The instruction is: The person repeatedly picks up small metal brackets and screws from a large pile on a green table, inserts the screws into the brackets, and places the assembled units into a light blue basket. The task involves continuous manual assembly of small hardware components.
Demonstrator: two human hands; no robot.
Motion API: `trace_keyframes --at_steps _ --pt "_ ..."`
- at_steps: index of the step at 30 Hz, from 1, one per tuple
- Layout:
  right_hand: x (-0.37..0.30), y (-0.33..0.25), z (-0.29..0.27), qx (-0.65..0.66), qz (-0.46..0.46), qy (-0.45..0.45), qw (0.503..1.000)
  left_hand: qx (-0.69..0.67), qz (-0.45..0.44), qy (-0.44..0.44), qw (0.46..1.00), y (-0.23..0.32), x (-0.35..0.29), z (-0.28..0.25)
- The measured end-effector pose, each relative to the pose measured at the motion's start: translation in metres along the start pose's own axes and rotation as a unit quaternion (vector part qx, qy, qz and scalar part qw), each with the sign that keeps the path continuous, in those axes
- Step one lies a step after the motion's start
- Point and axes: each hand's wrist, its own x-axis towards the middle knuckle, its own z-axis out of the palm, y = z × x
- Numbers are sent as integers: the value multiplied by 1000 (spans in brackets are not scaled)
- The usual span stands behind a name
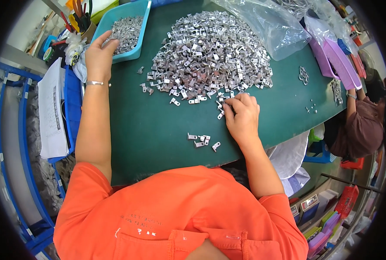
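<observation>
Overhead view, seated worker in orange shirt at green table. Left hand: arm stretched far-left, wrist w/ thin bracelet, fingers curled together over near rim of blue tray that holds small metal parts; whether a part sits in the grip cannot be told. Right hand: forearm angled in from near-right, palm down, fingertips pinched together on loose brackets at near edge of big bracket pile; exact piece held too small to tell. Pile lies centre-far on table, roughly oval, long axis running left–right; individual brackets point every way. Small group of brackets lies apart, near side, just left of right wrist, strung left–right. Open room: bare green surface between the two forearms and near table edge; far-right side crowded by clear plastic bag and purple trays. Left table edge borders blue rack w/ paper sheets. Another person's arm, maroon sleeve, at right edge.
</observation>
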Motion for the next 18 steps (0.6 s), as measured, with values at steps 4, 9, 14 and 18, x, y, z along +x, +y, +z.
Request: trace_keyframes --at_steps 4,9,14,18 --pt "-4 4 4 29 -14 40 999 151 243 35 958 7 -48 29" --pt "-12 -17 -4 172 -24 85 981 -144 -192 -405 882 34 -159 75" --pt "-20 -24 -10 250 -25 84 964 -250 -295 -448 806 31 -189 91" --pt "-22 -13 -19 199 -28 79 976 -190 -126 -355 907 34 -178 84"
